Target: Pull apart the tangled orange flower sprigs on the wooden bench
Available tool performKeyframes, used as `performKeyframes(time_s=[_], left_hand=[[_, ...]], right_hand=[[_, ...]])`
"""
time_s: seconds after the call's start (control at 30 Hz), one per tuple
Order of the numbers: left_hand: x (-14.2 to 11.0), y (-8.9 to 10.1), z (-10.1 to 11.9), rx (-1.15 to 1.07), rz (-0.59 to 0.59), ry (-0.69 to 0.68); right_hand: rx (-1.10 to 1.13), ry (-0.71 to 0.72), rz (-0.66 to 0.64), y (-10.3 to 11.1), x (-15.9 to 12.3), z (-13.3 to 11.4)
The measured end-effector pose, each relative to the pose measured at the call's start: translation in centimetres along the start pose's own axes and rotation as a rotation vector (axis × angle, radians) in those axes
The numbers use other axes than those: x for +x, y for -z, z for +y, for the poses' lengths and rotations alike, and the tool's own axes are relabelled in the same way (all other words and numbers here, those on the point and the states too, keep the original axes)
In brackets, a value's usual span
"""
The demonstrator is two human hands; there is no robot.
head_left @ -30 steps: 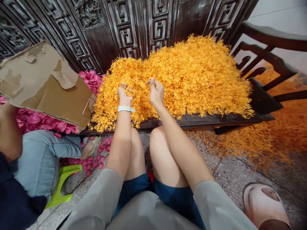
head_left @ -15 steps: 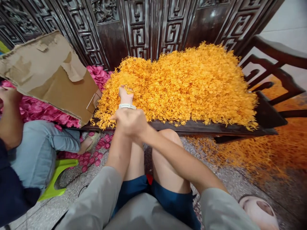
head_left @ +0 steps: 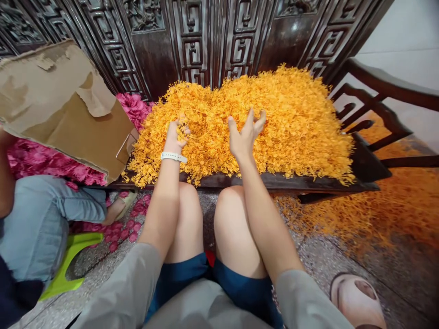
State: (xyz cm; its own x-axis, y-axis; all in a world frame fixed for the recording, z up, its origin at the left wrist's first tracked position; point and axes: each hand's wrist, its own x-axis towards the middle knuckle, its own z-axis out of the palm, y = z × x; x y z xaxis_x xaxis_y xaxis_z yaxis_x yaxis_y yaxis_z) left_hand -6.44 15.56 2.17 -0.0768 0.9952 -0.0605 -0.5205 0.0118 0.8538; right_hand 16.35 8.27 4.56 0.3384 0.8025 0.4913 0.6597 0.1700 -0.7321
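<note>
A large heap of yellow-orange artificial flower pieces (head_left: 295, 123) covers the dark wooden bench (head_left: 281, 182) in front of me. My left hand (head_left: 174, 137), with a white band on its wrist, is closed around a few of these flower pieces at the heap's left part. Some of them poke out between thumb and fingers; how many is unclear. To its right, my right hand (head_left: 243, 137) is held over the front of the heap. Its fingers are spread and nothing shows in them.
A torn cardboard sheet (head_left: 99, 132) stands at the left, dividing pink petals (head_left: 55, 160) from the heap. Beyond it a person in jeans (head_left: 41, 219) sits by a green stool (head_left: 68, 260). Orange strands (head_left: 387, 210) cover the floor at right, near the bench's armrest (head_left: 387, 82).
My right hand has left my left forearm near the wrist, moved right and forward, and opened over the heap. The view has shifted slightly to the right.
</note>
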Motion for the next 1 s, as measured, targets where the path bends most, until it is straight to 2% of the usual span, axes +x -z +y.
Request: performKeyframes(time_s=[0.1, 0.2, 0.3, 0.37, 0.5, 0.57, 0.63, 0.7, 0.83, 0.9, 1.0], left_hand=[[-1.0, -1.6, 0.1, -0.039, 0.021, 0.048], [-1.7, -2.4, -0.2, -0.006, -0.014, 0.07], [-2.0, -2.8, -0.2, 0.015, -0.04, 0.1], [-2.3, -3.2, 0.0, -0.008, -0.053, 0.137], [-3.6, -4.4, 0.4, -0.103, -0.083, 0.187], [-4.2, -4.9, 0.5, -0.152, -0.093, 0.193], [-4.5, -5.3, 0.7, -0.204, -0.074, 0.203], [-4.5, -5.4, 0.9, -0.243, -0.032, 0.206], [-4.2, -5.3, 1.1, -0.2, -0.032, 0.216], [-4.2, -5.3, 0.8, -0.124, -0.082, 0.204], [-4.6, -5.6, 0.2, 0.045, -0.175, 0.165]], right_hand=[[-0.067, -0.012, -0.044, -1.0, 0.3, 2.2], [-0.088, 0.009, -0.129, -1.8, -0.2, 2.4], [-0.125, -0.006, -0.127, -2.4, -0.3, 2.4], [-0.12, 0.041, -0.116, -2.8, -0.2, 2.5], [-0.029, 0.223, -0.128, -3.0, -0.6, 1.8], [0.033, 0.227, -0.091, -2.7, -1.0, 1.0], [0.136, 0.157, -0.046, -2.1, -1.4, 0.0], [0.293, 0.06, -0.093, -1.6, -1.8, -0.9], [0.694, -0.222, -0.458, -1.6, -2.3, -2.1], [0.88, -0.388, -0.557, -2.0, -2.3, -2.1], [1.094, -0.543, -0.466, -2.7, -1.7, -1.5]])
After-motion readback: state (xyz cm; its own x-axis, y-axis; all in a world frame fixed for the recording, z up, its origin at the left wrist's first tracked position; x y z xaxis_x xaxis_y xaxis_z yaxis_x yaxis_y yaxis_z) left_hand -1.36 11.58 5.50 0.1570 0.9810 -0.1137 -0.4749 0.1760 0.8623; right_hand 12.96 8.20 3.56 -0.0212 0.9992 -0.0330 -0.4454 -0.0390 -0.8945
